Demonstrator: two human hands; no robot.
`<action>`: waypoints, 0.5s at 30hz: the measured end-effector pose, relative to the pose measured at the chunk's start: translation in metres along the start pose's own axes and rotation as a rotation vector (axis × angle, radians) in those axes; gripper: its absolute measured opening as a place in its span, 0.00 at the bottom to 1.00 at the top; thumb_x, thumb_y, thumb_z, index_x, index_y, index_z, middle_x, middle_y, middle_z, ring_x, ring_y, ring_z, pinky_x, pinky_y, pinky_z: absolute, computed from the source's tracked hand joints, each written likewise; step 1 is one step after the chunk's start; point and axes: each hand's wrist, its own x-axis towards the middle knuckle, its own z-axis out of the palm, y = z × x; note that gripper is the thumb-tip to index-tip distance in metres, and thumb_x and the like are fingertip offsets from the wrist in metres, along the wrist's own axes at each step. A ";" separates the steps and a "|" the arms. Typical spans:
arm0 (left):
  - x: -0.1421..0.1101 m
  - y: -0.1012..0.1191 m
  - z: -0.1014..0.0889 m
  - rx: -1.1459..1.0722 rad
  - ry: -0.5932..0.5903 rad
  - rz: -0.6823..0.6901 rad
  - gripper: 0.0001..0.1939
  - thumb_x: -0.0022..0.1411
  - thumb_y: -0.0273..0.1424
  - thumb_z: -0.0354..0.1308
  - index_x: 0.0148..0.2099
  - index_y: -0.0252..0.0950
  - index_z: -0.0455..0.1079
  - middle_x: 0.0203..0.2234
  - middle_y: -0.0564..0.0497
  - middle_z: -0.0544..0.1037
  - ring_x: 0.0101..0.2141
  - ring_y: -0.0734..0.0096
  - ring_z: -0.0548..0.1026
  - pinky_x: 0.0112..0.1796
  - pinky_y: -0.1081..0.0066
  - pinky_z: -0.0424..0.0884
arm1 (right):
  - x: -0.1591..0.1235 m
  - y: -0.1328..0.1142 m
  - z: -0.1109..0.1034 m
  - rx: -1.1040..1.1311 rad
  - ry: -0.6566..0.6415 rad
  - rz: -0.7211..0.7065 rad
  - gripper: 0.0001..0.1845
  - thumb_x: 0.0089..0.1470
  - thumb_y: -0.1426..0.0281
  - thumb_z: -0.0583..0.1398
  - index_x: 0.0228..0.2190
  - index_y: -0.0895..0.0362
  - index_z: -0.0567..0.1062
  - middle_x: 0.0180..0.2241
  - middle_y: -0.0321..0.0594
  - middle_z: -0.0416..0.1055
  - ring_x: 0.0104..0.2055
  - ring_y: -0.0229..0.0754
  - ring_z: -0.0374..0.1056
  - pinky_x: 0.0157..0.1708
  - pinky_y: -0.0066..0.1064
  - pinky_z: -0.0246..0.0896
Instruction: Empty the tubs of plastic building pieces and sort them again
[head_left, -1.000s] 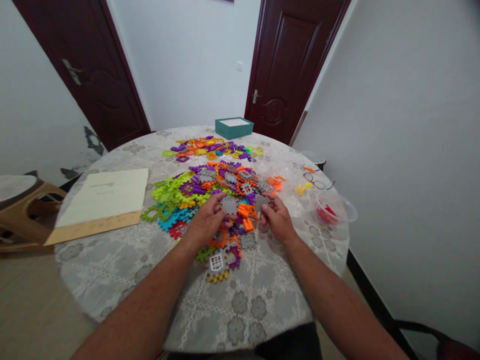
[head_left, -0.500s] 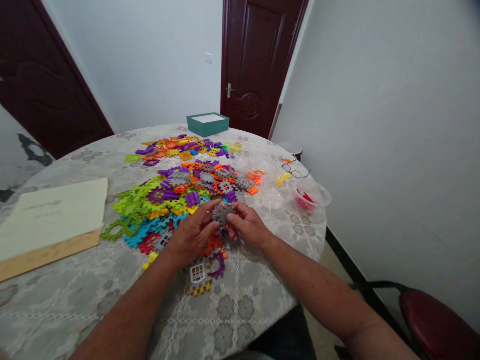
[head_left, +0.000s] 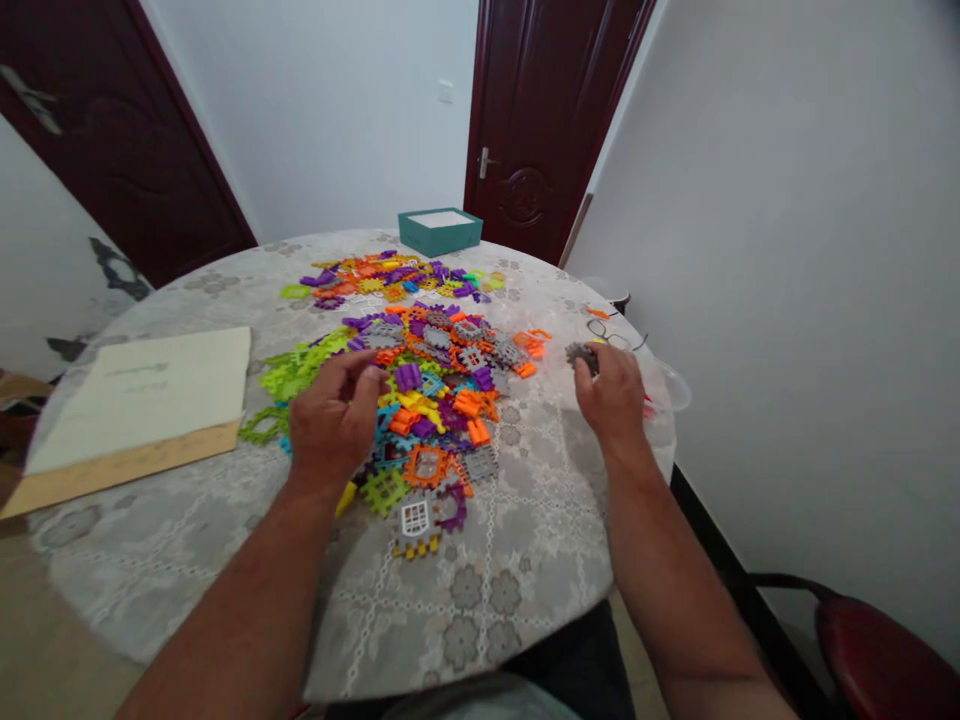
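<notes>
On the right side of the table, my right hand (head_left: 613, 388) grips a dark grey toothed building piece (head_left: 580, 355) between thumb and fingers. My left hand (head_left: 334, 415) hovers over the left part of a heap of plastic building pieces, its fingers bent and a little apart, with nothing seen in them. Lime green pieces (head_left: 300, 368) lie beside it, partly covered by the hand. Grey and orange pieces top the heap, and a purple ridged piece (head_left: 409, 377) sits near my left fingertips. At the front lies a grey piece with a white window grille (head_left: 415, 518).
Farther back is a second group of mixed pieces (head_left: 371, 285), with a green box (head_left: 439, 233) behind it. A cream board (head_left: 142, 385) lies left. Eyeglasses (head_left: 609, 333) and a clear plastic bowl (head_left: 670, 387) are near the right edge. A red chair (head_left: 874, 650) stands lower right.
My hands have parted. The right one has carried the grey toothed piece to the right; the left one has let go of it and drawn left. The view has shifted slightly.
</notes>
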 end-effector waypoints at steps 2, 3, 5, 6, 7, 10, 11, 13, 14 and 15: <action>0.008 -0.004 -0.005 -0.053 0.117 -0.067 0.15 0.70 0.38 0.56 0.54 0.37 0.75 0.37 0.50 0.84 0.35 0.69 0.83 0.39 0.70 0.79 | -0.003 0.010 0.006 -0.098 -0.063 0.014 0.16 0.62 0.68 0.57 0.48 0.60 0.77 0.45 0.54 0.78 0.47 0.55 0.67 0.51 0.45 0.61; 0.012 -0.007 -0.007 -0.064 0.160 -0.084 0.15 0.69 0.36 0.56 0.53 0.37 0.75 0.37 0.50 0.84 0.34 0.70 0.83 0.38 0.71 0.79 | -0.006 0.012 0.009 -0.129 -0.093 0.021 0.16 0.62 0.67 0.57 0.48 0.60 0.77 0.44 0.54 0.78 0.46 0.55 0.67 0.50 0.45 0.60; 0.018 -0.015 -0.010 -0.069 0.231 -0.101 0.13 0.68 0.34 0.57 0.51 0.36 0.76 0.35 0.50 0.83 0.34 0.71 0.82 0.38 0.72 0.79 | -0.011 0.013 0.013 -0.159 -0.136 0.028 0.16 0.62 0.67 0.57 0.48 0.60 0.78 0.44 0.54 0.79 0.45 0.55 0.66 0.49 0.45 0.59; 0.021 -0.019 -0.011 -0.075 0.262 -0.106 0.13 0.67 0.33 0.57 0.51 0.36 0.76 0.35 0.50 0.83 0.33 0.71 0.82 0.37 0.72 0.79 | -0.012 0.013 0.014 -0.160 -0.144 0.029 0.17 0.62 0.67 0.57 0.48 0.60 0.78 0.44 0.54 0.79 0.45 0.55 0.66 0.49 0.45 0.59; 0.023 -0.023 -0.012 -0.084 0.290 -0.114 0.13 0.66 0.32 0.57 0.50 0.35 0.77 0.34 0.50 0.83 0.32 0.71 0.82 0.36 0.72 0.78 | -0.013 0.013 0.015 -0.152 -0.145 0.027 0.17 0.62 0.67 0.57 0.49 0.60 0.78 0.44 0.54 0.79 0.45 0.55 0.66 0.49 0.45 0.59; 0.029 -0.033 -0.016 -0.117 0.347 -0.156 0.12 0.65 0.30 0.58 0.49 0.34 0.77 0.33 0.50 0.82 0.31 0.71 0.81 0.34 0.71 0.78 | -0.013 0.013 0.014 -0.103 -0.110 0.013 0.19 0.62 0.69 0.56 0.51 0.61 0.77 0.43 0.53 0.79 0.46 0.55 0.68 0.51 0.46 0.59; 0.030 -0.036 -0.017 -0.134 0.363 -0.171 0.12 0.64 0.30 0.57 0.48 0.34 0.76 0.33 0.50 0.82 0.30 0.71 0.81 0.34 0.71 0.78 | -0.012 0.012 0.013 -0.085 -0.085 0.004 0.18 0.62 0.69 0.56 0.50 0.61 0.78 0.42 0.52 0.79 0.47 0.55 0.68 0.52 0.47 0.60; 0.033 -0.041 -0.017 -0.171 0.388 -0.198 0.12 0.64 0.30 0.57 0.47 0.35 0.76 0.33 0.51 0.82 0.29 0.71 0.80 0.32 0.70 0.79 | -0.012 0.008 0.012 -0.043 -0.018 -0.025 0.16 0.63 0.70 0.56 0.48 0.61 0.78 0.42 0.52 0.79 0.48 0.55 0.70 0.53 0.48 0.61; 0.034 -0.043 -0.017 -0.190 0.397 -0.207 0.11 0.64 0.30 0.57 0.47 0.35 0.76 0.33 0.51 0.81 0.29 0.72 0.80 0.32 0.70 0.79 | -0.013 0.003 0.011 -0.008 0.014 -0.051 0.15 0.63 0.70 0.56 0.47 0.60 0.79 0.42 0.52 0.79 0.48 0.55 0.70 0.53 0.48 0.61; 0.035 -0.044 -0.017 -0.208 0.403 -0.210 0.11 0.64 0.30 0.56 0.46 0.36 0.75 0.32 0.52 0.81 0.28 0.72 0.79 0.32 0.70 0.79 | -0.015 -0.004 0.009 0.043 0.029 -0.087 0.14 0.63 0.70 0.56 0.46 0.60 0.79 0.41 0.52 0.79 0.47 0.54 0.71 0.53 0.47 0.63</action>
